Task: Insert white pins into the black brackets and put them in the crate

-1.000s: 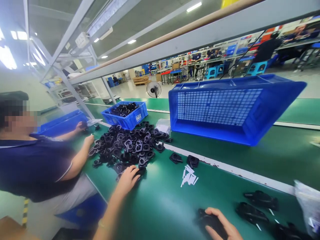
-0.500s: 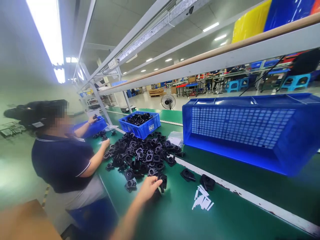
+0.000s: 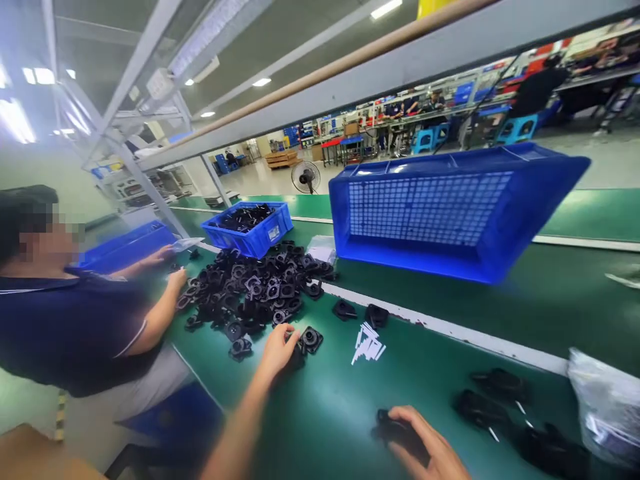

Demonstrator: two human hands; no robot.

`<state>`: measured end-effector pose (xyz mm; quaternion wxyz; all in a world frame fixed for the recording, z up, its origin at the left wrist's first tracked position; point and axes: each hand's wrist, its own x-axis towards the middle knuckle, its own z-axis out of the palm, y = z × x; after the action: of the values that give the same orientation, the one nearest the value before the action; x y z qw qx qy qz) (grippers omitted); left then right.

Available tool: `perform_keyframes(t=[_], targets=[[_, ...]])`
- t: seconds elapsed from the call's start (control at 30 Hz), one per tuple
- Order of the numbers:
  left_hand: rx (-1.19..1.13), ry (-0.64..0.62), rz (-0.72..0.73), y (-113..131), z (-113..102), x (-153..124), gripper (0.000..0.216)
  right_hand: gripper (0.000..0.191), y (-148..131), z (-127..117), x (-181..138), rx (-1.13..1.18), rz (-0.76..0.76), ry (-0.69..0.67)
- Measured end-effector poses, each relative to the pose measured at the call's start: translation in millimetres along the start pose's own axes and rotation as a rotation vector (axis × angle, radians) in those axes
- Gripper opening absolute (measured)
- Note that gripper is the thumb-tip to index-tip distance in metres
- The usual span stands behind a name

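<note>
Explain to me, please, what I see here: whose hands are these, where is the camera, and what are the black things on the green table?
The camera sits on a person's head and looks forward and down, so the two bare arms from the bottom edge are that person's own. The left hand reaches to the near edge of a pile of black plastic parts on the green table and touches one part there. The right hand rests on a single black part. Small white strips lie between the hands. Behind stand a large blue crate and a small blue bin with more parts. The co-worker at the left handles the same pile.
</note>
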<state>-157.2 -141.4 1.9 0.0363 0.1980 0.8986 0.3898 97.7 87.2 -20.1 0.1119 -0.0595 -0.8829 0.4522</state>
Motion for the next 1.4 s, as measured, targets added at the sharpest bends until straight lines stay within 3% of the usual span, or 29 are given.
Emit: perform_keyframes(t=[0.2,0.4,0.53,0.67,0.77,0.9,1.17,1.4], targets=[[-0.018,0.059,0.038,4,15,-20,0.034,0.023,-5,1,-2,0.05,0.039,-0.072],[-0.077,0.004,0.082,29,44,-35,0.039,0.023,-3,3,-3,0.049,0.053,-0.081],[-0.059,0.049,0.081,25,30,-39,0.042,0.024,-1,3,-3,0.032,0.036,-0.083],[0.026,0.177,0.033,-4,3,-49,0.047,0.023,-2,3,-2,0.01,0.018,-0.078],[0.128,0.207,0.004,-24,-5,-60,0.051,0.023,-4,1,-1,-0.003,0.018,-0.101],[0.227,0.057,0.077,-26,4,-61,0.061,0.023,-6,-1,-1,-0.002,0.033,-0.1],[0.401,-0.223,0.419,19,23,-27,0.067,0.021,-11,1,-1,0.072,0.061,-0.077],[0.382,-0.222,0.389,28,47,-43,0.058,0.026,-15,1,-1,0.106,0.062,-0.049]])
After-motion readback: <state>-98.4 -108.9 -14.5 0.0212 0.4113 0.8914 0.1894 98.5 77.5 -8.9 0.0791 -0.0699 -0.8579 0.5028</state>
